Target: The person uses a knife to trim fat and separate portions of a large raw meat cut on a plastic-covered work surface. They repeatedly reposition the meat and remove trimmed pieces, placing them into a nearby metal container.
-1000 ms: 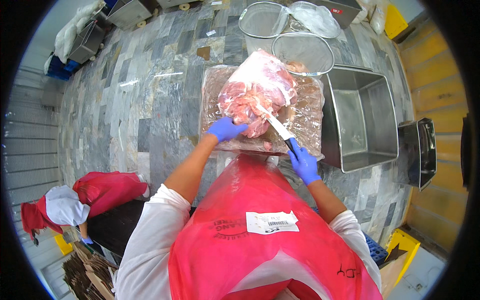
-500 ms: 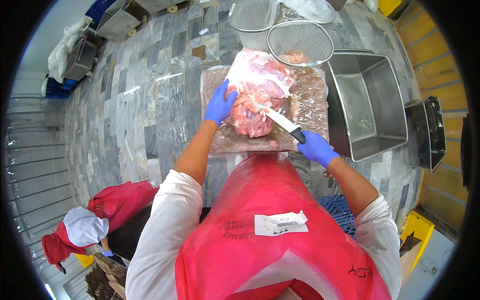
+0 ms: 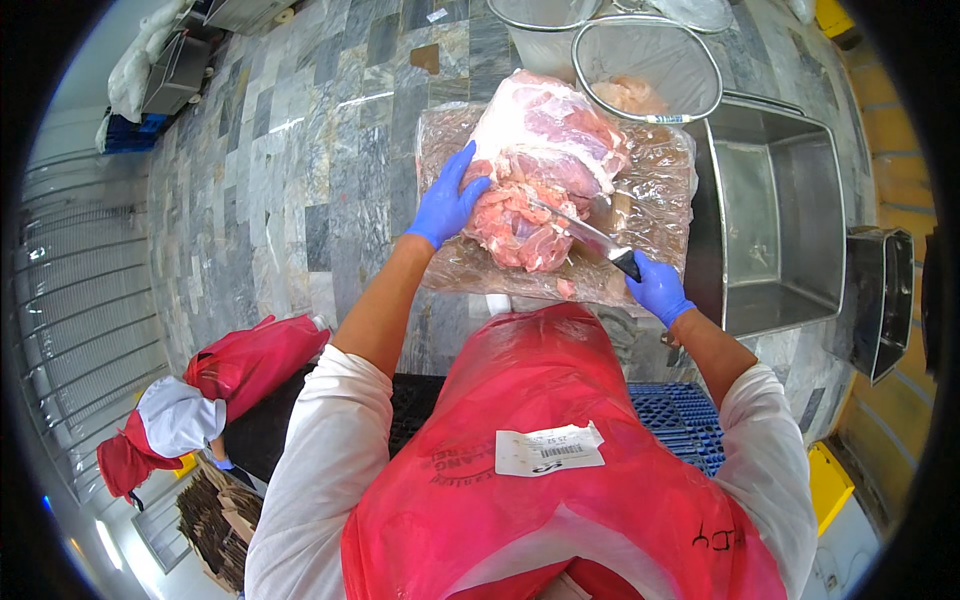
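Note:
A large piece of raw meat (image 3: 560, 140) with white fat lies on a board wrapped in clear plastic film (image 3: 650, 230). Its near part is a ragged pink lump, cut into on the surface. My left hand (image 3: 448, 200), in a blue glove, rests against the meat's left edge with fingers stretched and thumb apart. In my right hand (image 3: 660, 287), also gloved in blue, is the black handle of a knife (image 3: 590, 236). The blade points up and left, and its tip touches the near part of the meat. A small scrap of meat (image 3: 566, 288) sits near the board's front edge.
Beyond the meat stands a clear-lined round-rimmed container (image 3: 650, 70) with pale scraps inside. A deep steel bin (image 3: 775, 220) is right of the board, with a narrower steel bin (image 3: 880, 300) past it. A co-worker in a red apron (image 3: 255, 365) is at lower left.
The view has shifted, so board and bins sit further right. The knife has drawn slightly back toward the right, and its blade has turned, looking darker. My left hand stays on the meat.

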